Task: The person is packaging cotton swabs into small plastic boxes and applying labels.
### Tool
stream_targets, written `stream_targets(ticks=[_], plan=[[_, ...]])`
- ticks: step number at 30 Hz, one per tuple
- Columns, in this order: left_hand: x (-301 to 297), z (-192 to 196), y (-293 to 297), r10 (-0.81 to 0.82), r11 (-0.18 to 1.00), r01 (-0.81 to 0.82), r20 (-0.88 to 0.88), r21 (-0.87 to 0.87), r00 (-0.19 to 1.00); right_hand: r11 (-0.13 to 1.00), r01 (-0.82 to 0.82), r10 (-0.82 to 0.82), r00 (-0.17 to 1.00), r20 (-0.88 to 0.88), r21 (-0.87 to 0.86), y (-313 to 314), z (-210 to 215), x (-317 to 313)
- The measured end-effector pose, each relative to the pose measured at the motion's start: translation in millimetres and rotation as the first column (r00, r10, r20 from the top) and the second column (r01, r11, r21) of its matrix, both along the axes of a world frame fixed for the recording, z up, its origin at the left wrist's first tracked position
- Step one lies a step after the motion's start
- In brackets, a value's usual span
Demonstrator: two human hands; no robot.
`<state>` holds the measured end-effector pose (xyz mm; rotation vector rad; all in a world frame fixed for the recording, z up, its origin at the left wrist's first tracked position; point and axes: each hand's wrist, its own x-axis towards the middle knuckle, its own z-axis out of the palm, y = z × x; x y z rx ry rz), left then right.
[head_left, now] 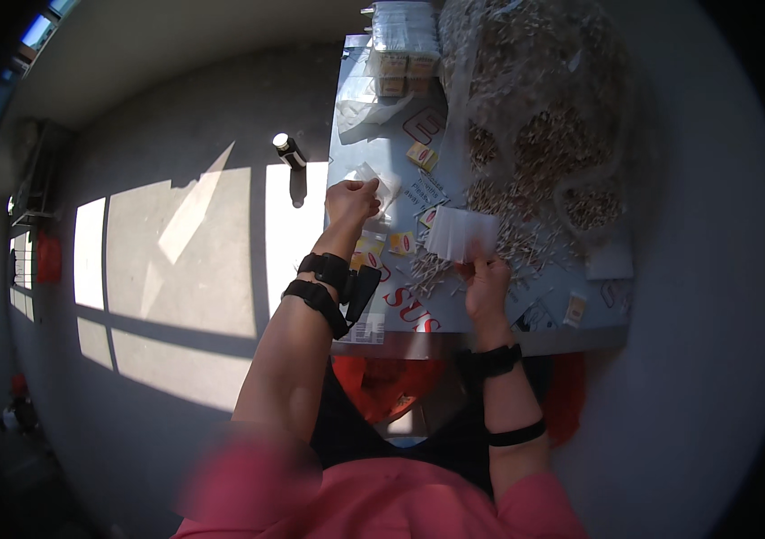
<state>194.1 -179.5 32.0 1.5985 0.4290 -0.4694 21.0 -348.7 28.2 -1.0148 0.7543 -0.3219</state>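
Note:
My left hand [353,199] is closed, thumb and fingers pinched together at the edge of a small clear plastic bag [389,182] near the table's left side. In my right hand [488,277] is a fanned stack of small translucent plastic bags [454,233], gripped at its lower right end. Beneath and beside this stack spread loose cotton swabs [533,247]. Small yellow-and-white cards [400,243] lie between my hands, with another yellow packet [421,156] farther back.
A huge clear plastic sack [535,63] of cotton swabs fills the table's back right. Stacked clear packs [406,45] stand at the back left. A white pad [611,259] and a small packet [575,309] lie at right. A dark bottle with a white cap [290,151] stands on the floor left.

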Motion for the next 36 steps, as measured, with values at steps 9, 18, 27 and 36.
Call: stream_targets(ticks=[9, 18, 27, 36], plan=[[-20.0, 18.1, 0.7, -0.316, 0.908, 0.302, 0.002, 0.29, 0.949, 0.998, -0.044, 0.042, 0.998, 0.038, 0.051, -1.9, 5.0, -12.5], [-153.7, 56.4, 15.9, -0.359, 0.524, 0.203, 0.001, -0.827, 0.933, 0.945, -0.218, 0.174, 0.967, 0.187, 0.245, 31.2, 59.1, -42.1], [-246.7, 81.3, 36.2, -0.114, 0.798, 0.213, 0.206, -0.564, 0.972, 0.249, -0.071, 0.227, 0.974, -0.013, -0.966, 80.7, 112.5, -111.1], [-300.6, 85.3, 63.6, -0.015, 0.746, 0.078, 0.099, -0.662, 0.995, 0.705, -0.373, 0.363, 0.92, -0.145, -0.603, 97.3, 113.4, -165.8]])
